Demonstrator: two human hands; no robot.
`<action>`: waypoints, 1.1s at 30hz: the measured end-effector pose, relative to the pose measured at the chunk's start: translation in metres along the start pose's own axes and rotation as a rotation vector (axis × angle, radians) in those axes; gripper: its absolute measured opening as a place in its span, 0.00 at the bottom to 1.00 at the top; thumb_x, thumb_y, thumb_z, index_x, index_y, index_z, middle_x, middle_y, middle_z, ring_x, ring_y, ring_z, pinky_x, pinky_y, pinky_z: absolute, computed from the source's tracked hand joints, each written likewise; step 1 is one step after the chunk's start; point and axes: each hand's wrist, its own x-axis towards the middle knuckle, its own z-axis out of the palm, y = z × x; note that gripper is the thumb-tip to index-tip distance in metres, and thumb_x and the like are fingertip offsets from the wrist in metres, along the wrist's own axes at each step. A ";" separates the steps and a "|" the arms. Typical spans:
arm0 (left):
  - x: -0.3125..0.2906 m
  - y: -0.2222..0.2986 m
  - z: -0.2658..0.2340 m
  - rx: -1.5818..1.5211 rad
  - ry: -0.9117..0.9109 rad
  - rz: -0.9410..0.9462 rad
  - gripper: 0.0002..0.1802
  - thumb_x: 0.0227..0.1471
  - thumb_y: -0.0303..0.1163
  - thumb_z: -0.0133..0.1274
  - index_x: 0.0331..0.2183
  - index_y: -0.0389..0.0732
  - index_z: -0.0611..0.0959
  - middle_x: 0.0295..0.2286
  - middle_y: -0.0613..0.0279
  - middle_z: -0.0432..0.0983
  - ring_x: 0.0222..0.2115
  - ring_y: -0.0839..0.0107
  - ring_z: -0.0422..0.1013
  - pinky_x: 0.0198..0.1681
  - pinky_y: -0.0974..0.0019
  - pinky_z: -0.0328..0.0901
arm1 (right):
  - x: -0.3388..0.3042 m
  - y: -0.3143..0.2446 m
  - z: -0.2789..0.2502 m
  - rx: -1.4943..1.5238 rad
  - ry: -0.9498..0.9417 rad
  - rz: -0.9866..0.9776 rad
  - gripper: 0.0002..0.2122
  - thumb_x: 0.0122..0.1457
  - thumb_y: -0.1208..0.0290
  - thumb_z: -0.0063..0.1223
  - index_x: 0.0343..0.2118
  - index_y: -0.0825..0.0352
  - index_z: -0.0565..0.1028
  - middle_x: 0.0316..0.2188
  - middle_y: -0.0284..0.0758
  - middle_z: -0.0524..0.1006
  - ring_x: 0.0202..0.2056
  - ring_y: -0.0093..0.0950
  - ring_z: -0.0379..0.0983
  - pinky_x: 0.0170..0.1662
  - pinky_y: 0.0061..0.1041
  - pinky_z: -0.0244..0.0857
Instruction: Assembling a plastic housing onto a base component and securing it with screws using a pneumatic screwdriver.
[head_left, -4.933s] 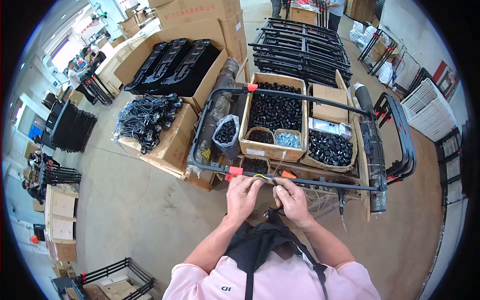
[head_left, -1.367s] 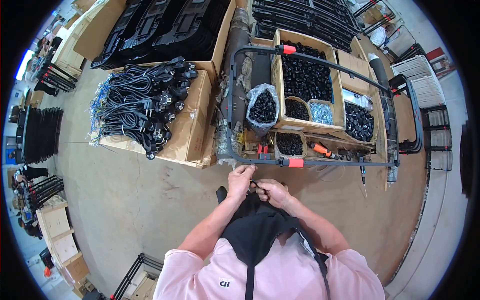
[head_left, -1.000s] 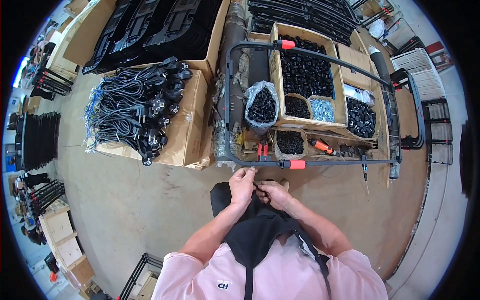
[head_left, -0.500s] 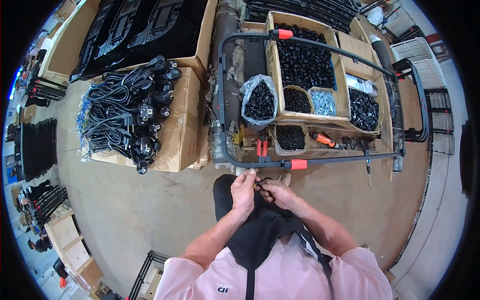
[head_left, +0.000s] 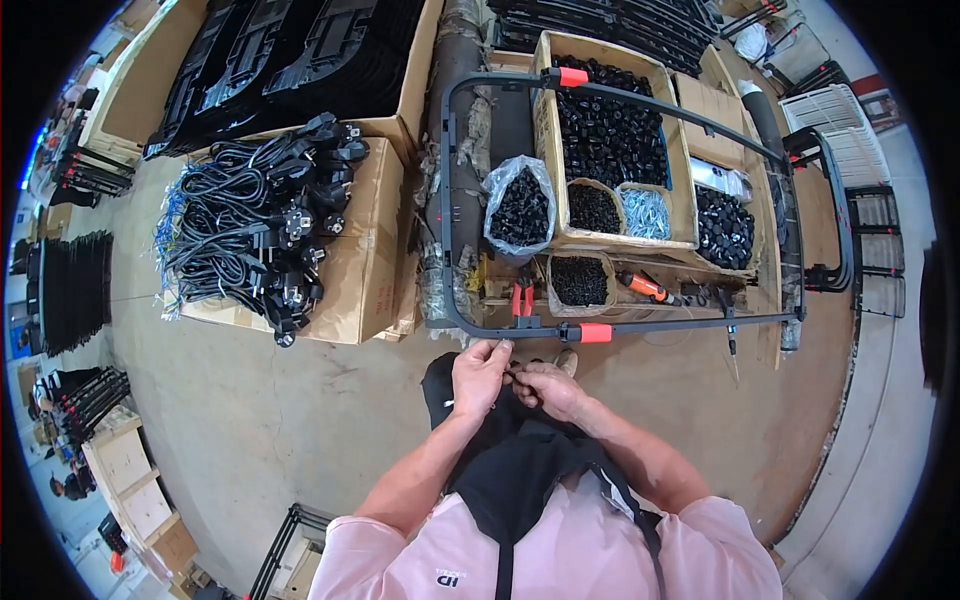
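Head: L hand point(head_left: 482, 377), R hand point(head_left: 550, 388) nr frame point(head_left: 680, 323)

Timber workbench point(head_left: 767, 290) loaded with parts
On it sit a wooden crate point(head_left: 545, 120), a plastic bag point(head_left: 498, 178) and a small box point(head_left: 556, 300), all holding black pieces point(head_left: 612, 125); red-handled pliers point(head_left: 523, 298) and an orange tool point(head_left: 645, 287) lie toward its near side.

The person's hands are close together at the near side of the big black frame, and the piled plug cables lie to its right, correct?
Not quite: the head view shows the piled plug cables left of the big black frame. The left hand and right hand are close together, as you said.
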 end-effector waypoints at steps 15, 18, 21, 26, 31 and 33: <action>-0.007 -0.073 -0.080 0.255 0.155 0.133 0.18 0.68 0.35 0.50 0.51 0.33 0.81 0.48 0.54 0.80 0.47 0.69 0.75 0.51 0.66 0.70 | 0.022 -0.022 0.011 0.213 -0.089 -0.157 0.13 0.73 0.67 0.46 0.51 0.70 0.75 0.33 0.31 0.76 0.35 0.27 0.74 0.42 0.28 0.67; -0.021 -0.059 -0.067 0.481 -0.283 0.175 0.19 0.65 0.33 0.51 0.52 0.31 0.79 0.45 0.47 0.80 0.49 0.59 0.77 0.57 0.60 0.68 | 0.021 -0.021 0.016 0.245 -0.057 -0.179 0.13 0.73 0.67 0.46 0.51 0.70 0.75 0.35 0.32 0.79 0.38 0.29 0.77 0.46 0.30 0.69; -0.015 -0.082 -0.054 0.496 -0.455 0.486 0.19 0.65 0.34 0.53 0.52 0.34 0.81 0.45 0.42 0.80 0.51 0.48 0.75 0.58 0.55 0.67 | 0.022 -0.021 0.025 0.212 -0.058 -0.194 0.13 0.74 0.68 0.44 0.52 0.71 0.75 0.37 0.33 0.80 0.40 0.30 0.78 0.49 0.32 0.70; -0.015 -0.068 -0.045 0.491 -0.563 0.349 0.15 0.68 0.36 0.51 0.48 0.36 0.82 0.42 0.47 0.80 0.47 0.52 0.75 0.55 0.55 0.68 | 0.000 -0.045 0.039 -0.570 0.163 -0.226 0.16 0.70 0.62 0.49 0.52 0.68 0.77 0.38 0.42 0.82 0.42 0.40 0.80 0.49 0.39 0.72; -0.020 -0.078 -0.052 0.499 -0.476 0.390 0.16 0.71 0.38 0.46 0.44 0.38 0.82 0.38 0.52 0.79 0.44 0.59 0.76 0.52 0.59 0.68 | -0.049 -0.138 0.075 -1.532 0.319 -0.440 0.18 0.63 0.55 0.55 0.44 0.66 0.83 0.39 0.49 0.82 0.45 0.49 0.79 0.50 0.46 0.72; -0.025 -0.082 -0.053 0.474 -0.432 0.372 0.16 0.71 0.39 0.45 0.43 0.38 0.82 0.38 0.53 0.79 0.43 0.60 0.76 0.52 0.60 0.68 | -0.029 -0.164 0.065 -1.673 0.440 -0.430 0.19 0.62 0.53 0.57 0.37 0.67 0.85 0.36 0.49 0.83 0.42 0.49 0.80 0.47 0.45 0.72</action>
